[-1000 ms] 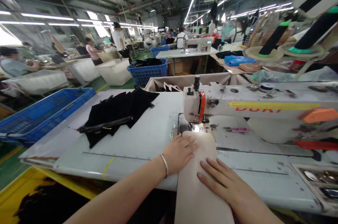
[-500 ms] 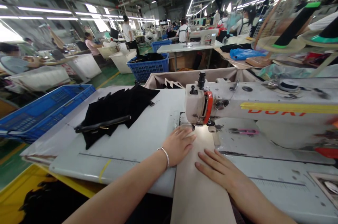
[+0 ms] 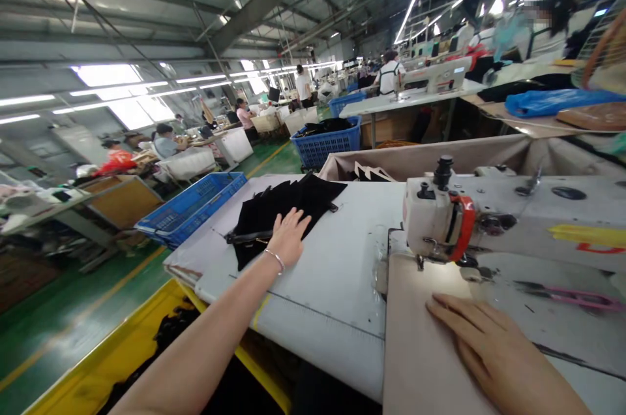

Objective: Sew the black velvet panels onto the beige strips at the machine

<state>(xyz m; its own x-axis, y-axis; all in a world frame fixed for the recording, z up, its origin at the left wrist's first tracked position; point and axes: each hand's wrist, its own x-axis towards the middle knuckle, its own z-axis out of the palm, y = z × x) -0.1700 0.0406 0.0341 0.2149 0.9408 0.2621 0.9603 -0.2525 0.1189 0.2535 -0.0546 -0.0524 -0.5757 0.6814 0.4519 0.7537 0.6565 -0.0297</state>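
Note:
My left hand (image 3: 289,237) reaches over the right part of a pile of black fabric pieces (image 3: 274,206), its fingers stretched out and a bracelet on the wrist. A dark zipper strip (image 3: 252,236) runs across the front of that pile. My right hand (image 3: 482,330) lies flat, fingers extended, on a beige fabric panel (image 3: 411,337). The panel's far end is beside the needle area of a white sewing machine (image 3: 435,219). Pink-handled thread snips (image 3: 581,297) rest on the machine bed, right of the needle.
A blue basket (image 3: 195,206) stands beyond the table's left end. Below the near edge is a yellow bin (image 3: 112,350) with black pieces. Behind the table, a beige cloth-lined bin (image 3: 430,157) holds cut pieces. Other people sit or stand at machines farther back.
My left hand has left the beige panel and moved left to the black pile. My right hand stays on the panel. The view has swung left.

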